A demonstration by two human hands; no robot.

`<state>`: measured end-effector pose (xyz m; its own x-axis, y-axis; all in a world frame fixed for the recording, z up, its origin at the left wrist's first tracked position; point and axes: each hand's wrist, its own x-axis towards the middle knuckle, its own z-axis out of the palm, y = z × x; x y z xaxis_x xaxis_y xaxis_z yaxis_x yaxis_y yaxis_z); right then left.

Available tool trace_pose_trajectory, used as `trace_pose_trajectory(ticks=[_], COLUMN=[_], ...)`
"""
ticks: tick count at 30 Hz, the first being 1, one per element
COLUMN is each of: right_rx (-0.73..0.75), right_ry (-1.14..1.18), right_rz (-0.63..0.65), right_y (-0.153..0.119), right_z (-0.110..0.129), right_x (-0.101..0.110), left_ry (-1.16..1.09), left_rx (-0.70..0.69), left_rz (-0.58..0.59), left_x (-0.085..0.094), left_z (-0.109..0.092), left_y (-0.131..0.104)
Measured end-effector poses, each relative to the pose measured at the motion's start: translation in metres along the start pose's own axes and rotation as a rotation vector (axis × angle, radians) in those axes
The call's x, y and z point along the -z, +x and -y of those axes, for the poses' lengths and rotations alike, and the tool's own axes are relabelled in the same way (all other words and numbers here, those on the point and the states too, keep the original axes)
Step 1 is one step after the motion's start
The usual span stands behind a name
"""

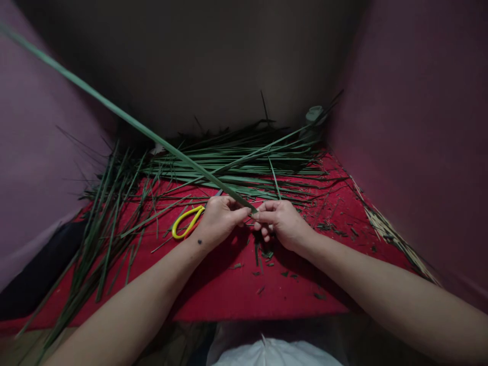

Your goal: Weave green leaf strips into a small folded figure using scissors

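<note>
A long green leaf strip (163, 142) runs from the upper left down to my fingers at the middle of the red cloth. My left hand (221, 218) pinches it close to its lower end, between thumb and fingers. Right beside it, my right hand (281, 222) grips the very tip of the same strip, thumb against forefinger. The two hands almost touch, a little above the cloth. Partly hidden behind my left wrist lie scissors with a yellow handle (186, 223). Their blades are mostly covered by my hand.
Behind my hands lies a heap of green leaf strips (236, 162), and more strips (102, 229) hang over the left edge. Leaf scraps (337, 229) litter the red cloth (305, 295). Pale thin sticks (396, 241) line the right edge. A whitish container (314, 116) stands at the back right.
</note>
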<state>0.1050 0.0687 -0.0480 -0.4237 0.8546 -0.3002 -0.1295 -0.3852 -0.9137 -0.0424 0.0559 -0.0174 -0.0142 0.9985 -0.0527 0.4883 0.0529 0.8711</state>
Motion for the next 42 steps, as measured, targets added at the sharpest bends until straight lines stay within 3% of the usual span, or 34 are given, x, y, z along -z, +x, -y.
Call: trace_pose_trajectory(ticks=[3, 7, 14, 21, 25, 37, 40, 42], right_rx=[-0.021, -0.014, -0.022, -0.023, -0.043, -0.057, -0.053, -0.057], right_ry=[0.017, 0.028, 0.016, -0.011, -0.005, -0.059, -0.068, -0.057], right_rz=[0.004, 0.021, 0.045, 0.074, 0.095, 0.177, 0.180, 0.181], right_y=[0.000, -0.001, -0.005, -0.008, -0.009, -0.008, -0.006, -0.006], right_z=[0.000, 0.000, 0.002, 0.002, 0.002, 0.001, 0.000, 0.000], right_x=[0.000, 0.001, 0.000, -0.002, -0.002, 0.000, 0.001, 0.002], left_ry=[0.011, 0.007, 0.049, 0.207, 0.266, 0.354, 0.355, 0.158], left_rx=[-0.034, -0.177, -0.277, -0.214, -0.253, -0.251, -0.267, -0.275], left_rz=[-0.080, -0.147, -0.314, -0.451, -0.523, -0.857, -0.858, -0.799], left_x=[0.001, 0.005, 0.014, 0.032, 0.045, 0.102, 0.110, 0.109], left_z=[0.008, 0.017, 0.014, 0.008, 0.009, 0.031, 0.031, 0.028], left_y=[0.004, 0.010, 0.012, 0.016, 0.019, 0.032, 0.028, 0.027])
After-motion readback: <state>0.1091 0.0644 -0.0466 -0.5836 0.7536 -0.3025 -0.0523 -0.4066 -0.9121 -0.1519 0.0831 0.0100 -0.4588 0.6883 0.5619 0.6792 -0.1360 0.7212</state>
